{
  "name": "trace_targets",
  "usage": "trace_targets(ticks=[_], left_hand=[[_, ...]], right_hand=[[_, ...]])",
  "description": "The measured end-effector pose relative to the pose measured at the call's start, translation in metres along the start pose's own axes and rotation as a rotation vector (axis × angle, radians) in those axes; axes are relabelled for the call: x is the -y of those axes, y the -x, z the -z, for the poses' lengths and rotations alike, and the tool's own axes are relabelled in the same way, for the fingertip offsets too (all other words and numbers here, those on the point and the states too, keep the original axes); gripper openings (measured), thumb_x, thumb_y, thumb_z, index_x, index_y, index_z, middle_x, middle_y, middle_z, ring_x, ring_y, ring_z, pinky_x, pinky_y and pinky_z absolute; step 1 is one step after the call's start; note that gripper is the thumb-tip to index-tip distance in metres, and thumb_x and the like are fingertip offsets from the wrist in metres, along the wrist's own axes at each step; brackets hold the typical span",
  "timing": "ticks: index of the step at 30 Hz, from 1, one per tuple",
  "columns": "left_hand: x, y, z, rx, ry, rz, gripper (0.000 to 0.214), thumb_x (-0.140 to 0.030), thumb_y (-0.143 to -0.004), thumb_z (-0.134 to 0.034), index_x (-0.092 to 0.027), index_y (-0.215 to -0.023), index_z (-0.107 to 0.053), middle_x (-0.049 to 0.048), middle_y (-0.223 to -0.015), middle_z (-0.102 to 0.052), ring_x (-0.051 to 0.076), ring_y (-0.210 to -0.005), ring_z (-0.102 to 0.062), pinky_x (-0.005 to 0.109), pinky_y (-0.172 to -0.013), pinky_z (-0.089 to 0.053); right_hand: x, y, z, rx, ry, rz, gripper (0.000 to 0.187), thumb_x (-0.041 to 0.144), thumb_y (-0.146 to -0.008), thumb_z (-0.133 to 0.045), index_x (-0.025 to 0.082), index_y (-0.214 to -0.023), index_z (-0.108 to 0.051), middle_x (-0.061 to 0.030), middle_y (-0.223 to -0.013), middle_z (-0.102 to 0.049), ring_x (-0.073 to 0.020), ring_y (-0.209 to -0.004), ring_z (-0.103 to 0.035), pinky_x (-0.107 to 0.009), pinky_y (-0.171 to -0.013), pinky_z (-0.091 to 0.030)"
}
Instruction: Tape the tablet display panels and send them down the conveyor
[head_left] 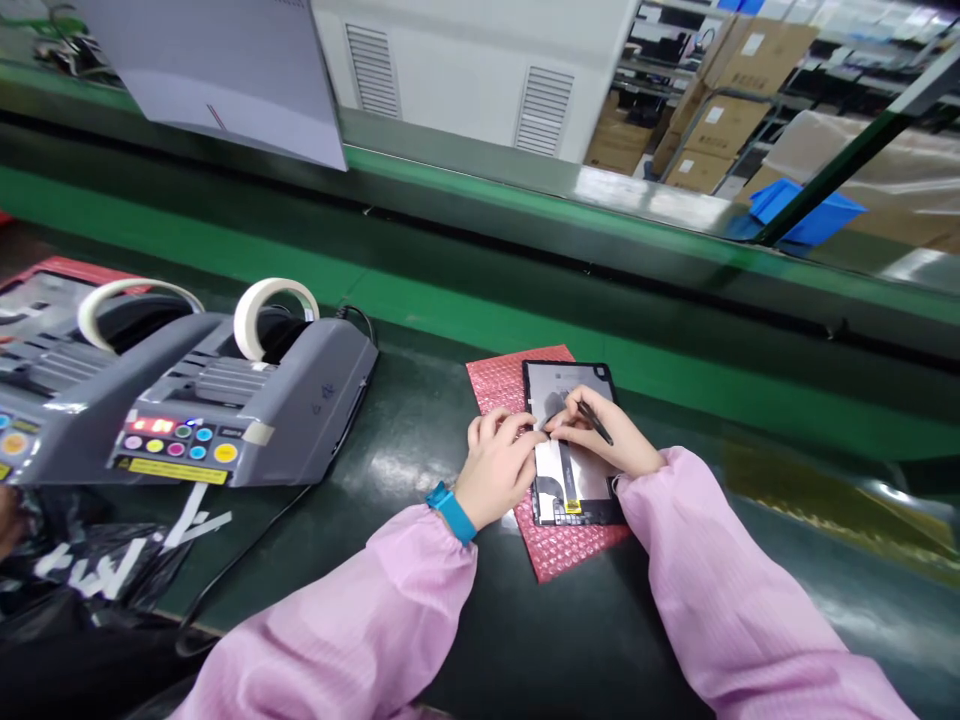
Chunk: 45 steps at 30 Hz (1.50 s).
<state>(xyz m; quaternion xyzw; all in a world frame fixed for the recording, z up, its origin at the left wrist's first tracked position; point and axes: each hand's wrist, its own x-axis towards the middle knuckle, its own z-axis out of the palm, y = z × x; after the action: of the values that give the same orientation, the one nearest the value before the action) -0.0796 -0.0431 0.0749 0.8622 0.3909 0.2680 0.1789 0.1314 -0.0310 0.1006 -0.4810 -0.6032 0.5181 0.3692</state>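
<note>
Right hand (615, 440) with fingers pinched together on one slim dark tool (595, 422), over the middle of one flat grey panel (596, 470); left hand (499, 470) with fingers bent and tips at the panel's left edge, impossible to tell whether clamped or only resting. Two hands, two pink sleeves (735, 570), one blue wristband (454, 513). On the panel, one dark ribbon (568, 472) with one yellow tab (573, 506) at its near end. Beneath the panel, one red bubble sheet (574, 553), set askew and showing past the left and near edges. Off to the left, two grey tape dispensers (319, 400) side by side, two cream rolls (245, 325), one dark cable (255, 545) and several white strips (184, 515), too tangled to count. Under everything, a glossy dark-green worktop (420, 450), backed by a brighter green band (420, 310) and a raised ledge. Beyond, one pale cabinet (465, 70) with two vents (373, 70), stacked cardboard boxes (727, 125) and one blue bin (810, 212). A broad stretch of worktop between nearer dispenser and bubble sheet, another past the right sleeve; panel's far edge close to the green band.
</note>
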Motion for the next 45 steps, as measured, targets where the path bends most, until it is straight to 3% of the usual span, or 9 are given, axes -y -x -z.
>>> trace_targets(ticks=[13,18,23,26,28,32,37,41,45], left_hand=[[-0.002,0.004,-0.005,0.077,-0.163,-0.12,0.033,-0.038,-0.095,-0.056,-0.032,-0.125,-0.068,0.0084,-0.144,-0.053,0.04,-0.131,-0.036,0.067,-0.107,-0.029],[-0.002,0.005,-0.006,0.083,-0.183,-0.114,0.034,-0.038,-0.095,-0.057,-0.032,-0.126,-0.067,0.0094,-0.139,-0.055,0.038,-0.129,-0.039,0.066,-0.109,-0.03],[-0.002,0.006,-0.007,0.085,-0.205,-0.108,0.033,-0.039,-0.095,-0.057,-0.033,-0.126,-0.068,0.01,-0.14,-0.054,0.038,-0.13,-0.041,0.067,-0.11,-0.029],[-0.003,0.007,-0.008,0.082,-0.211,-0.091,0.034,-0.04,-0.094,-0.058,-0.034,-0.127,-0.068,0.0103,-0.143,-0.052,0.039,-0.132,-0.041,0.068,-0.111,-0.028],[-0.004,0.007,-0.007,0.072,-0.21,-0.067,0.036,-0.041,-0.094,-0.06,-0.037,-0.128,-0.067,0.0103,-0.148,-0.049,0.04,-0.136,-0.04,0.07,-0.112,-0.026],[-0.005,0.009,-0.006,0.075,-0.211,-0.038,0.04,-0.043,-0.093,-0.06,-0.039,-0.133,-0.064,0.0113,-0.156,-0.043,0.045,-0.144,-0.032,0.073,-0.112,-0.024],[-0.004,0.009,-0.008,0.089,-0.233,-0.047,0.04,-0.046,-0.095,-0.057,-0.037,-0.133,-0.063,0.0137,-0.156,-0.043,0.047,-0.147,-0.029,0.073,-0.112,-0.024],[0.0,0.009,-0.01,0.091,-0.249,-0.048,0.042,-0.048,-0.095,-0.057,-0.034,-0.134,-0.063,0.0142,-0.157,-0.042,0.046,-0.147,-0.03,0.072,-0.113,-0.024],[0.003,0.011,-0.011,0.095,-0.26,-0.049,0.045,-0.049,-0.096,-0.054,-0.032,-0.137,-0.06,0.0156,-0.157,-0.042,0.045,-0.147,-0.03,0.07,-0.114,-0.025]], right_hand=[[-0.008,-0.002,-0.007,-0.105,0.073,0.025,0.049,0.052,-0.074,-0.081,0.026,-0.084,-0.041,-0.0009,-0.084,-0.071,-0.0206,-0.08,-0.067,-0.038,-0.079,-0.051],[-0.023,-0.011,-0.004,-0.263,0.21,0.103,0.057,0.051,-0.067,-0.086,0.027,-0.088,-0.039,-0.0115,-0.122,-0.068,-0.0276,-0.105,-0.063,-0.045,-0.09,-0.048],[-0.028,-0.024,0.0,-0.506,0.538,0.168,0.065,0.053,-0.061,-0.089,0.028,-0.091,-0.037,-0.0135,-0.125,-0.064,-0.0353,-0.116,-0.051,-0.053,-0.099,-0.04],[-0.027,-0.031,0.002,-0.561,0.596,0.157,0.058,0.054,-0.069,-0.083,0.027,-0.093,-0.038,-0.0148,-0.126,-0.061,-0.0363,-0.116,-0.047,-0.053,-0.101,-0.038],[-0.025,-0.031,0.009,-0.616,0.612,0.113,0.047,0.052,-0.077,-0.074,0.027,-0.094,-0.038,-0.0156,-0.127,-0.06,-0.0359,-0.118,-0.047,-0.052,-0.102,-0.037],[-0.019,-0.016,0.034,-0.738,0.616,-0.161,0.04,0.05,-0.08,-0.065,0.026,-0.094,-0.036,-0.0154,-0.11,-0.063,-0.0351,-0.105,-0.056,-0.049,-0.089,-0.044],[-0.016,0.01,0.05,-0.641,0.572,-0.325,0.049,0.052,-0.07,-0.074,0.027,-0.087,-0.035,-0.0021,-0.073,-0.062,-0.0256,-0.064,-0.059,-0.037,-0.06,-0.043],[-0.015,0.015,0.043,-0.577,0.535,-0.336,0.055,0.053,-0.061,-0.08,0.027,-0.085,-0.038,0.0037,-0.067,-0.055,-0.0202,-0.059,-0.054,-0.032,-0.055,-0.039],[-0.01,0.015,0.035,-0.544,0.466,-0.235,0.052,0.059,-0.067,-0.075,0.027,-0.088,-0.04,0.005,-0.074,-0.049,-0.0166,-0.061,-0.048,-0.031,-0.056,-0.039]])
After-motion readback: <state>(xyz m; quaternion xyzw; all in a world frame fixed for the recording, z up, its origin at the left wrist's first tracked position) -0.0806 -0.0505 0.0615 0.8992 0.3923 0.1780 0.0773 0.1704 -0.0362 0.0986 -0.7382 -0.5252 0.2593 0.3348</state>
